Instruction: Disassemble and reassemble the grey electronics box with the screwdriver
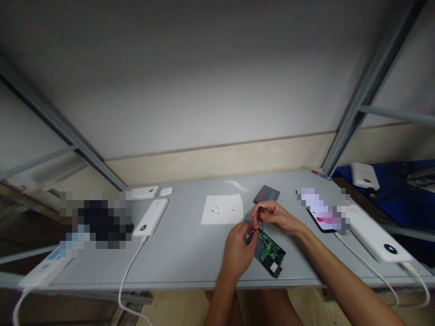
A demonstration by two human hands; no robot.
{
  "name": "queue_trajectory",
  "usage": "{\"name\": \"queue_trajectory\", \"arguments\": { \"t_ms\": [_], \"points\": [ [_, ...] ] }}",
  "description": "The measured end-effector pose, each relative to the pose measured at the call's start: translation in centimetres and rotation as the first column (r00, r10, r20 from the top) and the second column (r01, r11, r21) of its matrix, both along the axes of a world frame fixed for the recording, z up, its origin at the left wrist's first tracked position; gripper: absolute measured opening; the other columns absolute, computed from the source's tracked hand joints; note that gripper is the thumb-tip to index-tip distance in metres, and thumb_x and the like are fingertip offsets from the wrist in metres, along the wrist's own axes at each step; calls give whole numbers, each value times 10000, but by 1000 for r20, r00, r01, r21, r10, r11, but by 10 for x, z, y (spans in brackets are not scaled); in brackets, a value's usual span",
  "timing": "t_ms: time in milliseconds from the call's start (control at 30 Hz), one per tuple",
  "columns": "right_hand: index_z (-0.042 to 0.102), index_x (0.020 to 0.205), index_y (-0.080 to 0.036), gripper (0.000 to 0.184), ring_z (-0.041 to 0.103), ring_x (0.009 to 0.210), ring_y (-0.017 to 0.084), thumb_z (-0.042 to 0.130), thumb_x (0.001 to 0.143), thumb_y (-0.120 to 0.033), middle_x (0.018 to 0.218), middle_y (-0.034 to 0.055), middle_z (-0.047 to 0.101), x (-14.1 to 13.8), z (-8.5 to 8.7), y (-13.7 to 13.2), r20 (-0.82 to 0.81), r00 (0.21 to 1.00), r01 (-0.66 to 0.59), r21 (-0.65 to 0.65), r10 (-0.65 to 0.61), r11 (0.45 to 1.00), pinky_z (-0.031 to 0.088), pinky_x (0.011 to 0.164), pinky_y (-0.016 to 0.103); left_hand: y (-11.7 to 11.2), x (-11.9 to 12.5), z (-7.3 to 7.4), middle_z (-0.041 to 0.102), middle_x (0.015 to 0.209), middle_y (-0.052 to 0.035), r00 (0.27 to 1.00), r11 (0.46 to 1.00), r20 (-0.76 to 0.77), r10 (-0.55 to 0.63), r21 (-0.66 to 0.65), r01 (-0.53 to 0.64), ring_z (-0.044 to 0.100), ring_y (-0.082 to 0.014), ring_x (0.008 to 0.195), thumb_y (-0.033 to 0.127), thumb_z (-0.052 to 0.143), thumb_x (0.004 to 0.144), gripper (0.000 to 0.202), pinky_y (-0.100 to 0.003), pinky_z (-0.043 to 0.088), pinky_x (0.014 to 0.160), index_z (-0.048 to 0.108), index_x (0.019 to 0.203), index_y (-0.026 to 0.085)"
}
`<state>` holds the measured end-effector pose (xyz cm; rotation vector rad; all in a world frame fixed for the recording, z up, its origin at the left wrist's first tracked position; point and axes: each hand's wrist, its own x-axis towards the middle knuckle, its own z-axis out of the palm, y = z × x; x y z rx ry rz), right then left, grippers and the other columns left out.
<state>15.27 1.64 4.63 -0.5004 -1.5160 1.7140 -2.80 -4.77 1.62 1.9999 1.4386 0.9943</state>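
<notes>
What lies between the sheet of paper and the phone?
In the head view, the right hand lies between the paper and the phone, pinching a small dark screwdriver, with a gray case just beyond it.

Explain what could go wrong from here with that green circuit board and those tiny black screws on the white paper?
The small dark-handled screwdriver in the right hand could slip and scratch the green circuit board, which seems to lie unclamped. A bumped table could also scatter the tiny black screws lying loose on the white paper sheet, and they might be hard to find again.
</notes>
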Motion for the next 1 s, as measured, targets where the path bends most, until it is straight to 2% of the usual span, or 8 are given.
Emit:
{"name": "queue_trajectory", "arguments": {
  "t_ms": [167, 267, 333, 400, 533, 733, 800, 1000],
  "points": [
    [721, 1163, -165, 470, 476, 576, 117, 795, 845, -503, 648, -45, 540, -5, -8, -5, -129, 992, -12, -145, -7, 989, 396, 619, 275, 0, 0, 2, 669, 839, -12, 999, 1000, 32, -8, -22, 9, 563, -163, 749, 206, 614, 927, 158, -282, 442, 735, 755, 995, 229],
    [645, 1333, -184, 611, 487, 614, 129, 800, 834, -501, 717, -29, 559, -9, -5, -6, -153, 986, 30, -210, -63, 977, 398, 633, 283, 0, 1, 1, 668, 834, -13, 999, 1000, 34, 9, -28, -8, 575, -164, 752, 217, 617, 935, 142, -278, 436, 727, 750, 984, 219],
    [603, 1369, -225, 632, 492, 609, 135, 795, 831, -494, 752, -22, 585, -11, -3, -7, -157, 982, 68, -232, -106, 970, 399, 626, 288, 0, 1, 1, 682, 857, -17, 999, 999, 34, 9, -32, -8, 596, -166, 772, 214, 619, 938, 133, -275, 436, 730, 747, 974, 215],
    [628, 1276, -253, 524, 498, 608, 141, 790, 828, -471, 780, -13, 608, -12, -1, -7, -161, 976, 106, -230, -145, 967, 395, 619, 290, 0, 1, 1, 695, 879, -21, 1000, 999, 29, 11, -39, -10, 616, -170, 798, 207, 627, 935, 125, -274, 441, 741, 746, 973, 213],
    [664, 987, -226, 291, 546, 718, 176, 793, 793, -400, 854, 23, 613, -11, 1, -5, -178, 962, 174, -190, -208, 966, 425, 673, 315, -1, 1, 0, 699, 887, -23, 1000, 999, 22, 11, -39, -10, 645, -180, 852, 203, 633, 939, 115, -284, 462, 794, 743, 971, 212],
    [603, 950, -228, 259, 389, 576, 124, 745, 846, -418, 683, -47, 457, -10, 2, -8, -216, 960, 119, -260, -178, 958, 343, 583, 269, -2, 2, -2, 697, 909, -25, 1000, 1000, -10, 6, -19, -7, 655, -184, 894, 202, 622, 954, 116, -299, 481, 851, 733, 982, 216],
    [585, 909, -226, 286, 380, 563, 111, 760, 853, -445, 680, -51, 460, -11, 1, -9, -245, 956, 86, -283, -159, 955, 330, 566, 253, -2, 2, -2, 694, 912, -27, 1000, 1000, -27, 5, -13, -6, 656, -185, 900, 201, 615, 959, 118, -304, 484, 855, 730, 988, 213],
    [628, 949, -197, 328, 613, 678, 137, 862, 790, -361, 856, 14, 655, -7, -4, -6, -291, 953, 25, -213, -88, 977, 466, 648, 269, -1, 3, -2, 701, 933, -30, 999, 1000, -52, -1, 13, 2, 660, -193, 908, 203, 602, 967, 123, -315, 494, 847, 719, 1000, 215]
  ]
}}
